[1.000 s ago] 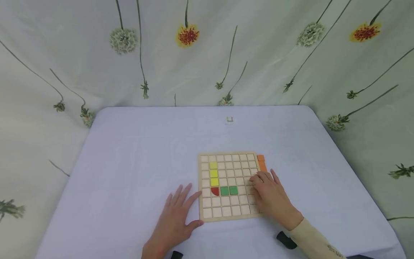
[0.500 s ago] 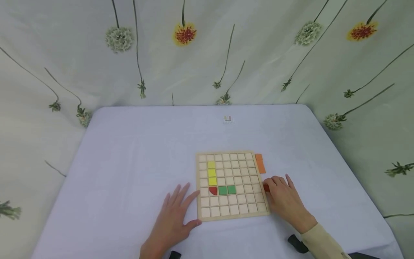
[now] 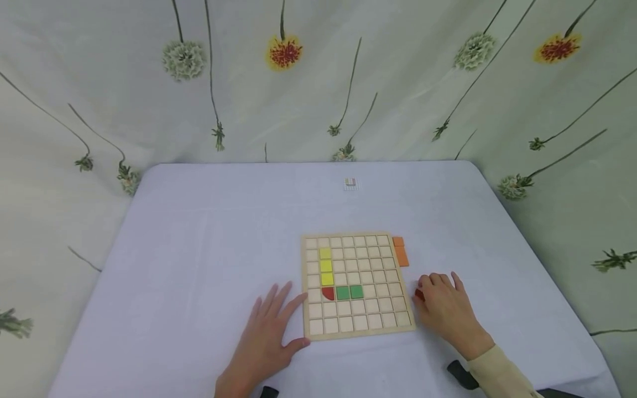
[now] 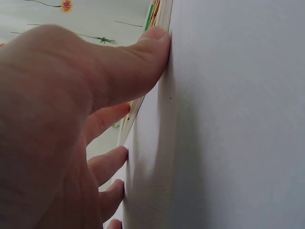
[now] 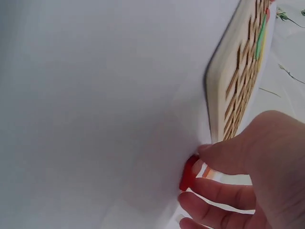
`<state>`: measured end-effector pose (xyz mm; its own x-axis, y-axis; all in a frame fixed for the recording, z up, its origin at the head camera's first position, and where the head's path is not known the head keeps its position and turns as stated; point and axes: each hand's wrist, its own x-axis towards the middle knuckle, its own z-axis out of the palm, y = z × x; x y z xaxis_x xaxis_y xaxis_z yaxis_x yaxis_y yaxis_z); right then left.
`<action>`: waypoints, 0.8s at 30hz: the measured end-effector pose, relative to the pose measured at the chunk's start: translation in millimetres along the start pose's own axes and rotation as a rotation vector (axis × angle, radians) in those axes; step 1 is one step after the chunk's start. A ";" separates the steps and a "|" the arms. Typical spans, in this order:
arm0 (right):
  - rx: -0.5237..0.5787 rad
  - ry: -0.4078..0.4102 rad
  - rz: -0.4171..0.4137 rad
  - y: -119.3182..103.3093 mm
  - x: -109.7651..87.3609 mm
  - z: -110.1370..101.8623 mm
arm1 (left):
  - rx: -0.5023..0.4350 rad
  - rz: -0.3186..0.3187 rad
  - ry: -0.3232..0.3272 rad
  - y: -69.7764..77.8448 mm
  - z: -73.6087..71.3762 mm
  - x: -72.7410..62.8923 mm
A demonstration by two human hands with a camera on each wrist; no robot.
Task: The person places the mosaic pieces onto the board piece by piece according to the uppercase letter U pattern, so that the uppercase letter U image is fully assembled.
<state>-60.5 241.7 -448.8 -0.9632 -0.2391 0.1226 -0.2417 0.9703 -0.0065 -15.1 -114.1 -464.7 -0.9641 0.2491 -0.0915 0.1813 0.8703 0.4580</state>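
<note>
A wooden grid board (image 3: 358, 334) lies on the white cloth in the head view. On it sit three yellow square tiles (image 3: 325, 266) in a column, a red rounded tile (image 3: 328, 293) below them and two green square tiles (image 3: 349, 292) beside that. My left hand (image 3: 266, 337) has its fingers spread, thumb and index finger touching the board's left edge. Off the board's right edge, my right hand (image 3: 450, 312) pinches a red tile (image 5: 188, 174) between thumb and fingers, low over the cloth. The fingers partly cover this tile, so its full shape is hidden.
Orange tiles (image 3: 401, 255) lie against the board's upper right edge. A small printed card (image 3: 350, 184) rests near the table's far side. Behind the table (image 3: 224, 221) hangs a flower-patterned cloth (image 3: 398, 66).
My right hand has moved from over the board's right columns to the cloth on the right, the red tile coming into sight at its fingertips. My left hand has stayed at the board's edge.
</note>
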 end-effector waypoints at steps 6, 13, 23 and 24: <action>-0.013 -0.053 0.021 2.4 -3.5 -4.0 | 0.006 -0.010 -0.012 -0.3 0.6 1.4; 0.020 -0.064 0.007 6.1 -4.1 -4.2 | 0.005 -0.009 -0.007 -1.6 2.4 2.3; 0.059 -0.032 0.008 10.7 -6.0 -1.4 | 0.005 0.009 0.007 -0.7 1.1 1.8; 0.065 -0.031 0.007 10.9 -5.9 -0.8 | 0.007 0.008 0.005 -0.5 1.2 1.8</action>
<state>-57.3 253.7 -448.9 -0.9679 -0.2343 0.0910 -0.2410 0.9678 -0.0721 -16.7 -113.6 -466.2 -0.9635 0.2544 -0.0835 0.1908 0.8711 0.4525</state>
